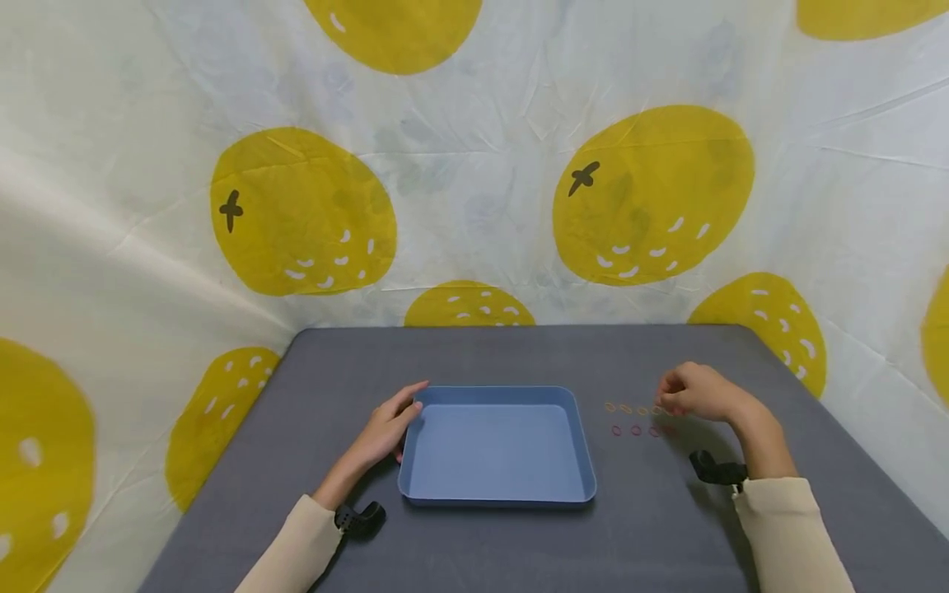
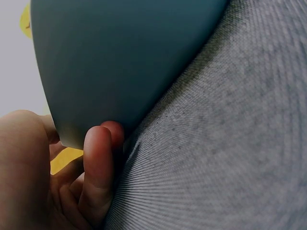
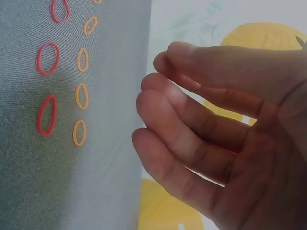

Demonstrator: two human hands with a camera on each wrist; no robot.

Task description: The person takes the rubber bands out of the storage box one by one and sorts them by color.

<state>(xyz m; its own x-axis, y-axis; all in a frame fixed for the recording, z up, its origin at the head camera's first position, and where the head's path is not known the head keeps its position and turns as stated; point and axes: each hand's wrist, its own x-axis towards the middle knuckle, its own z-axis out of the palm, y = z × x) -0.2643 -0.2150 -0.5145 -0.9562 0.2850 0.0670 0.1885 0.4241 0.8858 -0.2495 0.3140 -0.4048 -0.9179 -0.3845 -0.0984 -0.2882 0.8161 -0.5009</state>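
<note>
A shallow blue rectangular tray (image 1: 497,449) lies on the grey tabletop in front of me. My left hand (image 1: 384,430) grips its left wall, the thumb at the rim and other fingers against the outer side (image 2: 98,158), as the left wrist view shows. Over at the right, my right hand (image 1: 698,391) hovers above small rubber-band-like rings, fingers loosely bent and thumb near the index finger (image 3: 168,64). Nothing shows between those fingertips. Orange rings (image 3: 82,97) form one row, and red rings (image 3: 48,58) form another row nearer me.
A grey cloth-covered table (image 1: 511,548) extends around the tray. Behind it hangs a white curtain (image 1: 474,206) printed with yellow fruit shapes. Each wrist carries a black strap-mounted device (image 1: 717,468).
</note>
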